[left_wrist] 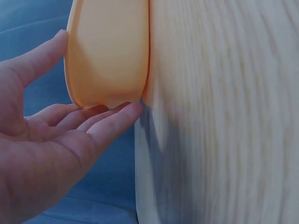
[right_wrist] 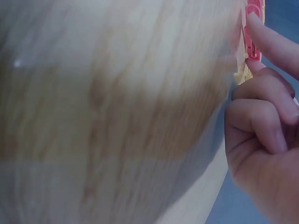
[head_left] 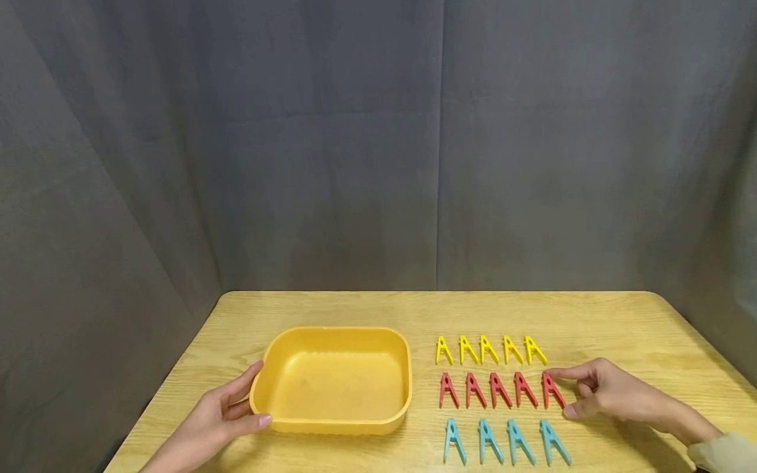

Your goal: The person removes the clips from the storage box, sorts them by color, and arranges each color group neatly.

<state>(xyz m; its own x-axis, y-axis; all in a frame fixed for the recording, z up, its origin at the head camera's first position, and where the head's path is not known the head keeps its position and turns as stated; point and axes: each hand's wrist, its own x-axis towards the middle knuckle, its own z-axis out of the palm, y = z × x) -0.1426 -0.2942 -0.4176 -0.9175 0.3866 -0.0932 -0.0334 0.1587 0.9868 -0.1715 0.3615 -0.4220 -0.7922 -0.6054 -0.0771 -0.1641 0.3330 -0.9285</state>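
Observation:
A yellow plastic basin point(head_left: 337, 427) sits on the table's left half, with nothing in it. My left hand point(head_left: 215, 414) holds it by its left end, thumb at the near rim and fingers along the outer wall; in the left wrist view the fingertips lie against the orange-looking basin wall point(left_wrist: 107, 56). At the right, my right hand point(head_left: 621, 397) pinches the rightmost red clothespin point(head_left: 552, 392) end to end, index fingertip at its top and thumb at a lower leg. The right wrist view shows red clothespins point(right_wrist: 253, 32) edge-on beside the fingers, the other fingers curled in.
Several yellow clothespins point(head_left: 485, 350) form the back row. More red clothespins point(head_left: 495, 390) make the middle row, and several blue clothespins point(head_left: 513, 441) the front row. The wooden table point(head_left: 650, 328) ends at a grey curtain point(head_left: 331, 164) behind and at the sides.

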